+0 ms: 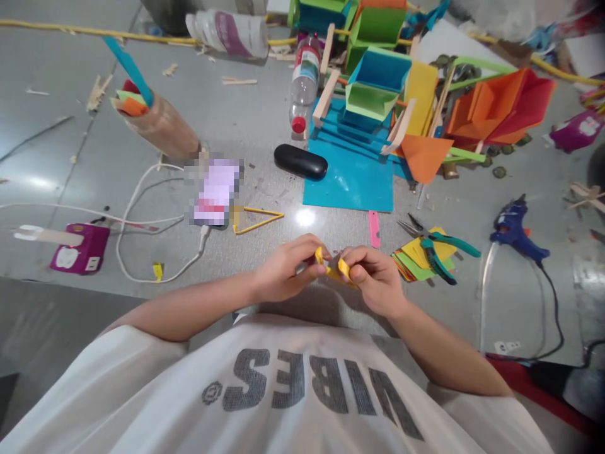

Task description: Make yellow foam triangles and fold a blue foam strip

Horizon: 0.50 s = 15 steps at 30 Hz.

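Close to my body, over the table's near edge, both hands pinch a folded piece of yellow paper (344, 270). My left hand (297, 265) grips one end between thumb and fingers. The other end is closed in my right hand (378, 277). Part of the paper is hidden behind my fingers. Just right of my right hand lies a stack of coloured paper pieces (412, 260), with teal-handled pliers (442, 246) on top. A pink strip with small holes (374, 229) lies beyond my hands. Left of it rests a yellow triangle frame (258, 219).
Farther back stand paper paddle wheels (373, 79) on wooden sticks by a blue sheet (352, 189), a black case (300, 161) and a plastic bottle (305, 79). A blue glue gun (515, 227) with its cord is right. A phone (217, 189) with a white cable (123, 236) lies left.
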Each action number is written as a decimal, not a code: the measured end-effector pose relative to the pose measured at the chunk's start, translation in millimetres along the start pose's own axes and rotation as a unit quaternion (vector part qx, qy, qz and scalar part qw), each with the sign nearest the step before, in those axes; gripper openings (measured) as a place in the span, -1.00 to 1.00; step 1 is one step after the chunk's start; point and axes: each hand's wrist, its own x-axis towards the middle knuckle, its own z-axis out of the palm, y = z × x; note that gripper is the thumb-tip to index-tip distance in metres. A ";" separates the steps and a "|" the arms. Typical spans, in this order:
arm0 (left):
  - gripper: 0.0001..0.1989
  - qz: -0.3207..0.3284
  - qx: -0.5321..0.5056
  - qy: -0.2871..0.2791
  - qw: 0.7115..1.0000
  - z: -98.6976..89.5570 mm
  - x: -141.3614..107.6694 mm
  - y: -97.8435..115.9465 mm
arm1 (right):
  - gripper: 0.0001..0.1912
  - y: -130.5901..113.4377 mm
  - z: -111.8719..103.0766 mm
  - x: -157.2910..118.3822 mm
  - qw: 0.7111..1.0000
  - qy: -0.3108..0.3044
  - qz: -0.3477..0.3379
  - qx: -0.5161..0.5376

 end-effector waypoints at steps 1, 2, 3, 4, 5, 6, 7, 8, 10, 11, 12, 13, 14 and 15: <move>-0.83 0.010 -0.001 -0.004 1.000 0.7 -0.5 -0.6 | -0.52 0.7 0.7 0.7 1.000 0.009 -0.003 -0.006; -0.85 0.016 0.001 -0.009 1.000 1.4 -1.0 -1.0 | -0.53 1.4 1.3 1.6 1.000 0.013 -0.007 -0.012; -0.86 0.019 0.006 -0.016 1.000 2.0 -1.5 -1.1 | -0.54 1.9 1.8 2.3 1.000 0.013 -0.013 -0.017; -0.85 0.022 0.012 -0.021 0.999 2.4 -1.9 -1.0 | -0.55 2.2 2.0 2.9 1.000 0.010 -0.020 -0.022; -0.84 0.025 0.018 -0.022 0.999 2.7 -2.3 -0.8 | -0.57 2.4 2.0 3.2 0.999 0.003 -0.028 -0.027; -0.83 0.030 0.023 -0.020 0.999 2.8 -2.7 -0.5 | -0.58 2.5 1.7 3.2 0.999 -0.004 -0.037 -0.033; -0.81 0.038 0.029 -0.017 0.999 2.7 -3.0 -0.1 | -0.60 2.6 1.2 3.0 0.998 -0.010 -0.045 -0.040; -0.78 0.045 0.034 -0.013 0.998 2.5 -3.4 0.2 | -0.62 2.8 0.5 2.5 0.997 -0.014 -0.054 -0.050; -0.73 0.052 0.045 -0.011 0.998 1.8 -4.1 0.5 | -0.66 3.5 -1.0 1.5 0.994 -0.022 -0.074 -0.076; -0.71 0.051 0.050 -0.013 0.997 1.5 -4.5 0.5 | -0.69 4.2 -1.6 1.0 0.992 -0.026 -0.085 -0.088; -0.70 0.047 0.056 -0.016 0.997 1.3 -4.9 0.4 | -0.72 5.0 -2.1 0.7 0.990 -0.029 -0.095 -0.099; -0.69 0.044 0.062 -0.017 0.997 1.2 -5.3 0.1 | -0.74 5.8 -2.3 0.5 0.988 -0.030 -0.105 -0.109; -0.69 0.043 0.068 -0.016 0.997 1.3 -5.8 -0.2 | -0.75 6.8 -2.4 0.3 0.986 -0.029 -0.114 -0.119; -0.68 0.044 0.074 -0.014 0.996 1.5 -6.1 -0.5 | -0.75 7.7 -2.2 0.3 0.984 -0.026 -0.120 -0.129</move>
